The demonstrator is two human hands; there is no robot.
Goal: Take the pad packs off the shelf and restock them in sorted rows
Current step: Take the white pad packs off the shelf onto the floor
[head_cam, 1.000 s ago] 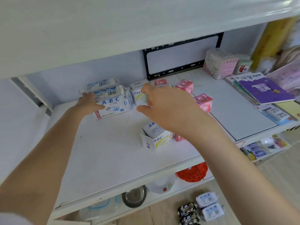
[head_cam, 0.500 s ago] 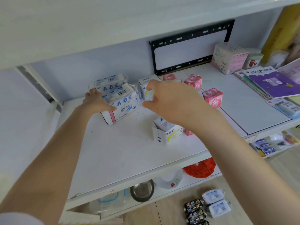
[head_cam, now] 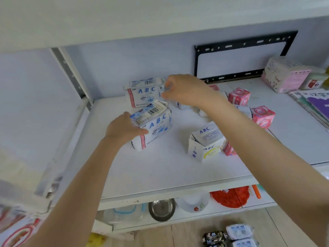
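On the white shelf (head_cam: pixel 160 168) my left hand (head_cam: pixel 122 128) grips a blue-and-white ABC pad pack (head_cam: pixel 154 125), tilted and pulled toward the shelf's middle. Behind it, against the back wall, stands a second ABC pack (head_cam: pixel 142 94); my right hand (head_cam: pixel 185 90) pinches its right end. A smaller white ABC pack with a yellow mark (head_cam: pixel 206 141) sits toward the front right. Two pink packs (head_cam: pixel 239 96) (head_cam: pixel 263 116) stand to the right, with another pink one (head_cam: pixel 228 149) partly hidden by my right forearm. More white packs lie hidden under that arm.
A black metal bracket (head_cam: pixel 243 56) hangs on the back wall. A large pink-and-white box (head_cam: pixel 284 75) and books (head_cam: pixel 316 104) fill the right of the shelf. Below are a steel bowl (head_cam: pixel 162 209), a red mat (head_cam: pixel 231 196) and wrapped packs on the floor (head_cam: pixel 238 234).
My left hand has dragged the front ABC pack forward, away from the back one. My right hand let go of the small white pack and moved left onto the back ABC pack.
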